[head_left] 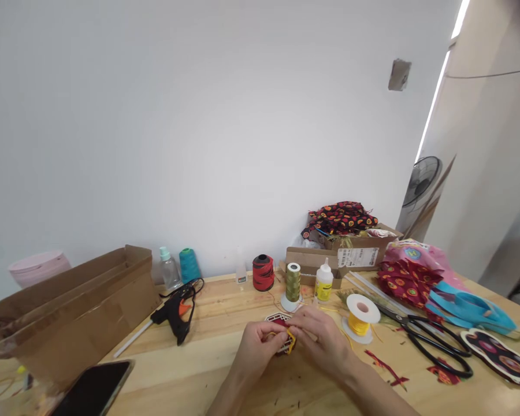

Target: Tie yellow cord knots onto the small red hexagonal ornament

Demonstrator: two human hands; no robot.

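My left hand (257,346) pinches the near left edge of a small dark-red piece with a pale lattice frame (279,318). My right hand (323,338) is closed at its right side, fingertips on a yellow cord (292,342) that lies across the piece. Both sets of fingertips nearly meet, and they hide much of the piece. Just behind the hands stands an olive thread spool (293,283). A white spool of yellow cord (360,320) is to the right of my right hand.
A cardboard box (91,306), glue gun (173,315) and phone (93,390) lie left. Behind are red-black thread (263,273) and a glue bottle (324,282). Large scissors (433,341), fabric scraps (387,370), blue strap (468,309) and a panda-shaped piece (500,353) sit right.
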